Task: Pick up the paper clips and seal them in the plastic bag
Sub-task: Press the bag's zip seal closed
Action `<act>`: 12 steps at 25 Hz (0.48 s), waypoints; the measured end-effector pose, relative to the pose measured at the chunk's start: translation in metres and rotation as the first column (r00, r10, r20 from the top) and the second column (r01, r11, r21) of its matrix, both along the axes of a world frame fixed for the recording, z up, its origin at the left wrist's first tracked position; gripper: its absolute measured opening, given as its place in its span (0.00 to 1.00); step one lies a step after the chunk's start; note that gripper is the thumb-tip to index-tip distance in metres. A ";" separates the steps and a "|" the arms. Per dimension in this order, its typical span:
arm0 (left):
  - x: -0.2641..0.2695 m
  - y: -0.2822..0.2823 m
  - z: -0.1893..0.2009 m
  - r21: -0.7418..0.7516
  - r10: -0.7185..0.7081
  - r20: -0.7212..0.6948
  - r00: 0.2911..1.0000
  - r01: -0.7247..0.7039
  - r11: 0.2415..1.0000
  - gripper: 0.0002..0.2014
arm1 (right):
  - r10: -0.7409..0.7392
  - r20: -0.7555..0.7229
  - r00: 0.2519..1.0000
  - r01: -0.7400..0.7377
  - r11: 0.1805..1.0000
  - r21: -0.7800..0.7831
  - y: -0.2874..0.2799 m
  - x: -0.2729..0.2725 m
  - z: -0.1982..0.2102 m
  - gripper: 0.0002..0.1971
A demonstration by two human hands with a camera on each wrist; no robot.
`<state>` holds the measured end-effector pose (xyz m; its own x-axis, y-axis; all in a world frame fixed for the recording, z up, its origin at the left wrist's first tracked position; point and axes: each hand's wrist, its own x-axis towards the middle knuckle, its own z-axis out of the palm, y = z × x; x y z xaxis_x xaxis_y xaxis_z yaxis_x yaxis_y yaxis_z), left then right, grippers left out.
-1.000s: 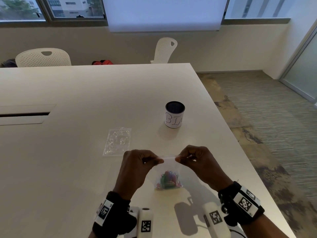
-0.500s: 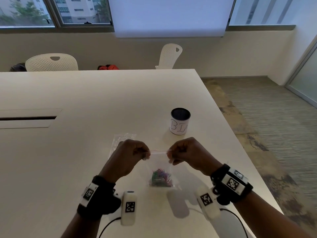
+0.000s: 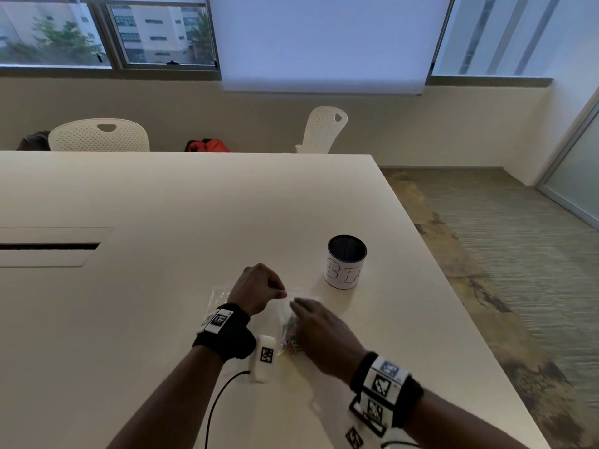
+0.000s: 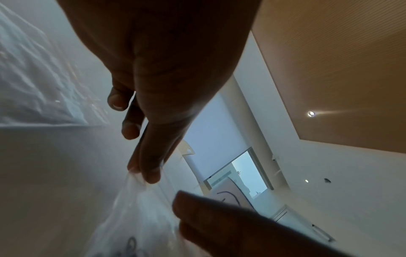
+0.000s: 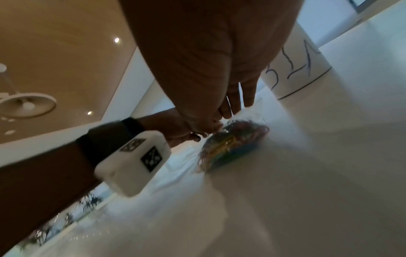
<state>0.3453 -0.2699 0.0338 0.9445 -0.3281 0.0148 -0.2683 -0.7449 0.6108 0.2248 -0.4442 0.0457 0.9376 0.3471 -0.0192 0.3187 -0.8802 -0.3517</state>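
A clear plastic bag (image 3: 282,314) holding coloured paper clips (image 3: 290,337) lies on the white table (image 3: 162,319) between my hands. My left hand (image 3: 281,294) is curled and pinches the bag's top corner, and the left wrist view shows its fingertips (image 4: 144,173) closed on the plastic (image 4: 136,217). My right hand (image 3: 296,306) reaches over the bag with straight fingers (image 5: 238,99), covering much of it. The clips (image 5: 232,144) sit bunched low in the bag, just below that hand. I cannot tell whether the bag's top is sealed.
A black-rimmed white cup (image 3: 346,262) with handwriting stands just beyond my right hand. A second, empty clear bag (image 3: 217,294) lies behind my left wrist. The table's right edge (image 3: 453,319) runs close by, and a cable slot (image 3: 48,246) is at far left.
My right hand has let go of the bag's top edge and now stretches over the bag with straight fingers. The bag has come down onto the table. My left hand keeps its pinch.
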 end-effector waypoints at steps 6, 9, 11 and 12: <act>0.007 0.018 0.006 0.061 0.053 0.088 0.995 -0.058 0.996 0.05 | 0.024 -0.194 0.981 -0.044 0.994 -0.097 0.007 0.016 -0.033 0.32; -0.018 0.042 0.023 -0.006 0.091 0.126 0.988 -0.091 0.996 0.03 | 0.025 -0.161 0.987 -0.044 0.992 -0.117 0.007 0.027 -0.038 0.32; -0.051 0.058 0.034 -0.009 0.085 0.113 0.990 -0.084 0.996 0.06 | 0.028 -0.143 0.989 -0.045 0.992 -0.118 0.007 0.028 -0.040 0.32; -0.072 0.065 0.039 0.001 0.077 0.085 0.993 -0.077 0.997 0.07 | 0.032 -0.139 0.990 -0.048 0.992 -0.115 0.007 0.027 -0.040 0.32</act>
<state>0.2735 -0.2046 0.0729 0.9623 -0.2548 0.0949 -0.2610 -0.7677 0.5853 0.2519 -0.4372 0.0056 0.9086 0.3723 -0.1895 0.3106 -0.9054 -0.2894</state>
